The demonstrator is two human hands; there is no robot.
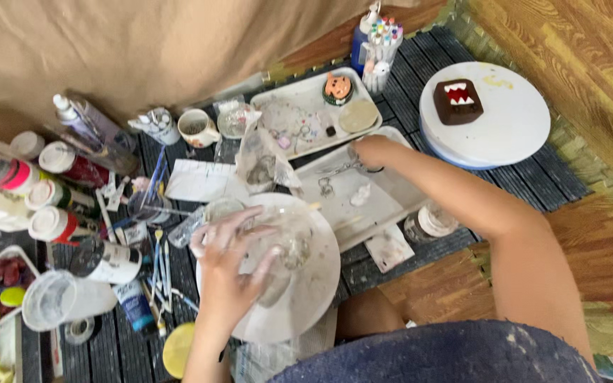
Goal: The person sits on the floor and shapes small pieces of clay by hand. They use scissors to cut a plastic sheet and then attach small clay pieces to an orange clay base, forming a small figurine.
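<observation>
My left hand [230,264] is spread over a clear, smeared plastic piece [282,245] that lies on a round white plate [313,284] in front of me, fingers gripping it. My right hand [372,151] reaches forward to a white rectangular tray [384,202] and closes on small metal scissors or tweezers [342,169] lying at its far edge. A small white lump [360,193] rests on that tray.
A second tray [299,96] holds an orange figure [337,86] and a round disc. A white turntable [512,120] carries a brown block figure [457,101]. Paint bottles [51,191], brushes [159,262], a cup [196,128], a marker holder [381,50] and a clear cup [58,299] crowd the left.
</observation>
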